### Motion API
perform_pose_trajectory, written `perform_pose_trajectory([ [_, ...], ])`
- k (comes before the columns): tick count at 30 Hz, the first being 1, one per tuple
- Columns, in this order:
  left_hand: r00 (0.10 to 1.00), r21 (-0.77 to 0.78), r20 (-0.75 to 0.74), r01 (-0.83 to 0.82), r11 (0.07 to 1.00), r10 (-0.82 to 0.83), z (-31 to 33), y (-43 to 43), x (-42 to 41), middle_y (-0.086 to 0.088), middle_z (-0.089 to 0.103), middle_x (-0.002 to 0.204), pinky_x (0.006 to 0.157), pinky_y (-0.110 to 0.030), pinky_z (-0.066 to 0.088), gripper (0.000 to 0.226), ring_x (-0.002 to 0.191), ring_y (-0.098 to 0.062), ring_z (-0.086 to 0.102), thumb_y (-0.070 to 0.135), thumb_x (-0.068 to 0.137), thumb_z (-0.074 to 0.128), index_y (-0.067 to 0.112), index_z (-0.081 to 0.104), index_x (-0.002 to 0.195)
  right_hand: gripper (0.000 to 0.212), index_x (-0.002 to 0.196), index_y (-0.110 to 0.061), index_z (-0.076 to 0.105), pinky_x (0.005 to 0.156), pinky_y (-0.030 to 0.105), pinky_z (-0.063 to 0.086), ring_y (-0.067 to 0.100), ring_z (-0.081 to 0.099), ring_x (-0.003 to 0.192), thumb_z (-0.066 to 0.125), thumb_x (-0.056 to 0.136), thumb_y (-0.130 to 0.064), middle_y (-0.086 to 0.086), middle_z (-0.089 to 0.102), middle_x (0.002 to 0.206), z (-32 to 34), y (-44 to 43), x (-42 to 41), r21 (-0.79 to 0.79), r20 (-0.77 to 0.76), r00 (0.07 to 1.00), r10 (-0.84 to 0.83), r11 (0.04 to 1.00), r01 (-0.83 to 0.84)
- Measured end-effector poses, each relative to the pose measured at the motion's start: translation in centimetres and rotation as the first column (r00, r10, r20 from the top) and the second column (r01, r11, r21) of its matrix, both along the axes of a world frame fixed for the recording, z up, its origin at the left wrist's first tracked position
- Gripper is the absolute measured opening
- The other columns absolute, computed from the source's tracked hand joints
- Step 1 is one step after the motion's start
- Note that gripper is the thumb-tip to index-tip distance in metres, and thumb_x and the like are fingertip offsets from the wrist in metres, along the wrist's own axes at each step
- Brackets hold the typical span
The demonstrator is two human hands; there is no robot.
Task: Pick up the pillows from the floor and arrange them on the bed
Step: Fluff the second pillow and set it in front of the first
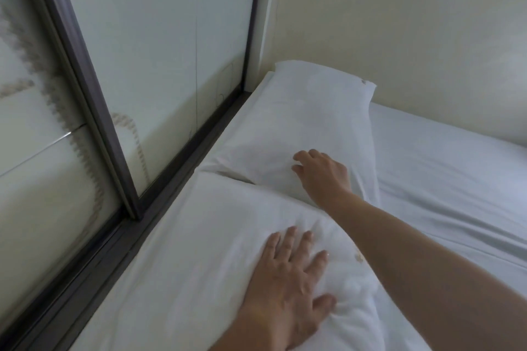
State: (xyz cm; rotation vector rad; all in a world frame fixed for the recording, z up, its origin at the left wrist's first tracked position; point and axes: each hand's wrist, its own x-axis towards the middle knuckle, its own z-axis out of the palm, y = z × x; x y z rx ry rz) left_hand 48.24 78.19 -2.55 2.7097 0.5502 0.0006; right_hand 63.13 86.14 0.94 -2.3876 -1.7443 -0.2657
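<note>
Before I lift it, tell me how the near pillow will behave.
The near pillow is probably soft and floppy: it wrinkles under the left hand. It likely sags if lifted by one end. It seems unlikely to slide, lying flat on the bed.

A sliding window (159, 37) with a dark frame (85, 88) fills the left side — its glass frosted, a thin cord (196, 37) hanging down it. A cream wall (399, 23) stands behind.
</note>
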Motion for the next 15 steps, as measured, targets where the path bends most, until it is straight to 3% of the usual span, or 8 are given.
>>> perform_pose_trajectory([
  [2, 0.991, 0.113, -0.098, -0.078, 0.991, 0.089, -0.6, -0.2, -3.9, -0.001, -0.016, 0.161, 0.113, -0.046, -0.019, 0.071, 0.144, -0.024, -0.024, 0.065, 0.089, 0.019, 0.033, 0.002, 0.151, 0.027, 0.119, -0.027, 0.057, 0.074, 0.035, 0.045, 0.024, 0.058, 0.106, 0.047, 0.096, -0.037, 0.000, 0.062, 0.113, 0.2, -2.5, 1.7, 0.000, 0.012, 0.998, -0.062, 0.998, 0.062],
  [5, 0.996, 0.203, -0.046, -0.060, 0.977, 0.071, 0.2, -0.8, -3.8, -0.002, -0.010, 0.162, 0.115, -0.047, -0.016, 0.072, 0.145, -0.023, -0.019, 0.066, 0.088, 0.014, 0.032, 0.004, 0.151, 0.029, 0.118, -0.027, 0.056, 0.071, 0.034, 0.043, 0.024, 0.058, 0.105, 0.047, 0.095, -0.040, 0.001, 0.061, 0.113, -0.1, -6.0, 3.9, -0.014, -0.025, 0.976, -0.218, 0.976, 0.218],
  [9, 0.975, 0.243, -0.034, -0.204, 0.948, 0.218, 0.4, 1.8, -5.3, -0.002, -0.007, 0.162, 0.116, -0.049, -0.013, 0.075, 0.146, -0.024, -0.015, 0.070, 0.085, 0.007, 0.034, 0.002, 0.150, 0.046, 0.122, -0.018, 0.053, 0.076, 0.040, 0.041, 0.032, 0.052, 0.109, 0.048, 0.090, -0.050, 0.011, 0.055, 0.118, -1.4, -11.2, 7.3, -0.125, -0.112, 0.855, -0.507, 0.861, 0.494],
  [12, 0.953, 0.243, -0.044, -0.281, 0.928, 0.300, 0.4, 2.6, -6.4, 0.002, -0.011, 0.162, 0.117, -0.049, -0.009, 0.076, 0.146, -0.022, -0.016, 0.072, 0.083, 0.005, 0.037, -0.002, 0.150, 0.058, 0.122, -0.015, 0.052, 0.080, 0.042, 0.041, 0.033, 0.054, 0.109, 0.046, 0.086, -0.060, 0.011, 0.059, 0.118, -2.8, -13.6, 8.3, -0.243, -0.173, 0.808, -0.564, 0.819, 0.519],
  [15, 0.940, 0.215, -0.063, -0.316, 0.924, 0.336, 0.1, 2.8, -6.8, 0.005, -0.014, 0.161, 0.117, -0.047, -0.010, 0.074, 0.145, -0.020, -0.019, 0.073, 0.083, 0.004, 0.040, -0.006, 0.149, 0.038, 0.100, -0.021, 0.059, 0.070, 0.037, 0.040, 0.029, 0.058, 0.091, 0.047, 0.085, -0.055, 0.006, 0.066, 0.099, -4.0, -14.5, 7.8, -0.250, -0.227, 0.807, -0.544, 0.834, 0.492],
])
